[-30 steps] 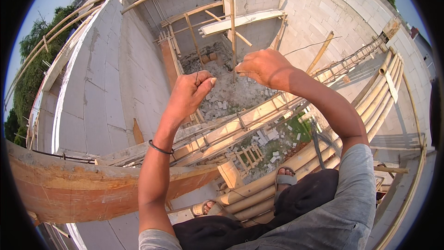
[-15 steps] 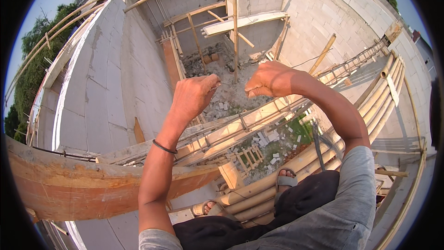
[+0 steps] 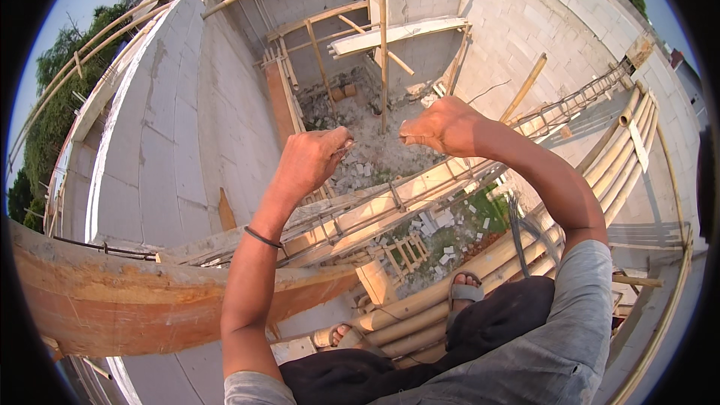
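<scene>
My left hand (image 3: 309,157) is raised in front of me with its fingers closed in a pinch. Level with it, my right hand (image 3: 444,127) is closed the same way, a short gap between the two. Whatever they grip, if anything, is too thin or hidden to make out. Below them runs a wooden beam form (image 3: 442,175) with a steel rebar cage (image 3: 396,199) lying in it. A bundle of dark wire (image 3: 517,232) hangs beside my right knee, below the right forearm.
I squat on several bamboo poles (image 3: 420,320), high above rubble-strewn ground (image 3: 367,161). A wide wooden board (image 3: 150,304) lies at the left. Pale block walls (image 3: 161,135) enclose the drop, with an upright bamboo pole (image 3: 382,52) ahead. More bamboo (image 3: 622,154) is stacked at the right.
Both hands stay pinched. The left has shifted slightly left and the right slightly to the right, widening the gap a little. The rest holds still.
</scene>
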Motion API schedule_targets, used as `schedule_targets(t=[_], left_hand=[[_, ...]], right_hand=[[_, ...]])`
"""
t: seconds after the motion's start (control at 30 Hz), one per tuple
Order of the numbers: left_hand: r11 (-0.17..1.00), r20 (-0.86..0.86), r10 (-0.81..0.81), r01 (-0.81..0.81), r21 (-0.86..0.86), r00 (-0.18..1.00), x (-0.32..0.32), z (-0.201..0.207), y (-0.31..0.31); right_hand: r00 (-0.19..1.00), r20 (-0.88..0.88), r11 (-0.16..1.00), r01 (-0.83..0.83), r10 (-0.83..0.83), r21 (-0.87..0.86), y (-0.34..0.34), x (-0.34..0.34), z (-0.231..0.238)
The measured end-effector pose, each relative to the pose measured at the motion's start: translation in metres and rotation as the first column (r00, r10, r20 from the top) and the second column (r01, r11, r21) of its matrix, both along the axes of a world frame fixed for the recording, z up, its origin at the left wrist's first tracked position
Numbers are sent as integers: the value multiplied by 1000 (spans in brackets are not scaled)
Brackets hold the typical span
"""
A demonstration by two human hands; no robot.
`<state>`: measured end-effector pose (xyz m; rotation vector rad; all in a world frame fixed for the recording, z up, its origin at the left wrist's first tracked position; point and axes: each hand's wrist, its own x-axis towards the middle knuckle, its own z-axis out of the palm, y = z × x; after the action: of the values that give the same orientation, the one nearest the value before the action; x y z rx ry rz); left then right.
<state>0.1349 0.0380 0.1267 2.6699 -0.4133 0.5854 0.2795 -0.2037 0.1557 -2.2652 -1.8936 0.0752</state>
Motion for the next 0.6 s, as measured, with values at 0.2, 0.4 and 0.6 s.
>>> schedule_targets(t=[0.2, 0.4, 0.6], left_hand=[[992, 66, 39, -31, -125, 997, 4, 4, 10], [985, 22, 121, -118, -126, 992, 0, 8, 27], [969, 58, 230, -223, -110, 971, -2, 3, 40]], right_hand=[[996, -74, 926, 80, -56, 370, 2, 12, 16], [985, 93, 867, 78, -142, 492, -9, 28, 31], [916, 325, 814, 3, -236, 581, -19, 43, 39]])
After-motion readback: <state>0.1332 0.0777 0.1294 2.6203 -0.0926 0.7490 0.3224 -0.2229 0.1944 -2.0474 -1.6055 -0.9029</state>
